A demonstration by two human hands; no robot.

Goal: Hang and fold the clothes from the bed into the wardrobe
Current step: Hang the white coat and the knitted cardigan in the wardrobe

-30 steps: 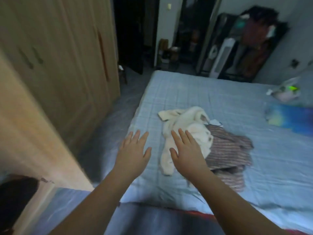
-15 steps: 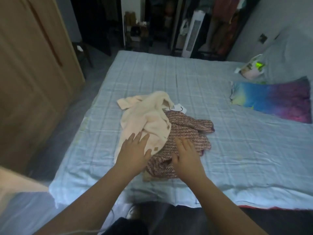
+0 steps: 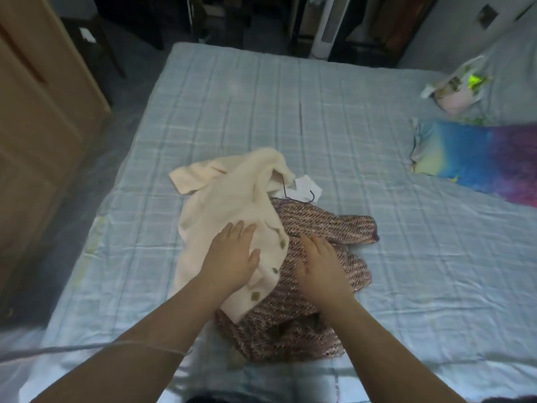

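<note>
A cream buttoned cardigan [image 3: 229,196] lies crumpled on the bed [image 3: 290,117], partly over a pink-brown woven garment [image 3: 325,257]. A white tag on a dark loop [image 3: 305,190] pokes out between them at the far side. My left hand [image 3: 232,257] rests flat on the cardigan near its buttons, fingers straight. On the woven garment beside it lies my right hand [image 3: 322,269], fingers spread and straight. The wooden wardrobe [image 3: 37,117] stands at the left.
A rainbow-coloured pillow [image 3: 476,161] and a small printed bag [image 3: 456,88] lie at the bed's right side. A strip of grey floor runs between bed and wardrobe. A white tower fan [image 3: 328,24] and dark furniture stand beyond the bed's far end.
My view swung from the wardrobe toward the bed. Both hands came down onto the clothes, the left settling on the cardigan and the right on the woven garment.
</note>
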